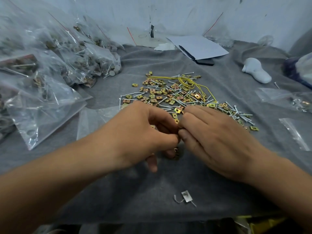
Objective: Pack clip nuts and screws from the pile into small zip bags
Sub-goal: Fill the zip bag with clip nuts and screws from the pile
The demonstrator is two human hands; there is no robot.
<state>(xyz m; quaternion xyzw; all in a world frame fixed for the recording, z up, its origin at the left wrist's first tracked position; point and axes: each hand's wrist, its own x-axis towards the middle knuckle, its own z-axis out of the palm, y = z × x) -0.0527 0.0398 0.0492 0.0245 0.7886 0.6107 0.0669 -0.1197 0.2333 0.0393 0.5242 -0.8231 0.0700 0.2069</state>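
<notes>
A pile of brass-coloured clip nuts and silver screws lies spread on the grey cloth, with a yellow rubber band on top of it. My left hand and my right hand meet fingertip to fingertip just in front of the pile. Fingers of both hands are curled and pinch small clip nuts between them. More clip nuts show under my left hand's fingers. What else the palms hold is hidden.
Filled zip bags are heaped at the left. Flat zip bags lie at the right and behind my left hand. A white object, papers and a small metal scrap also lie on the cloth.
</notes>
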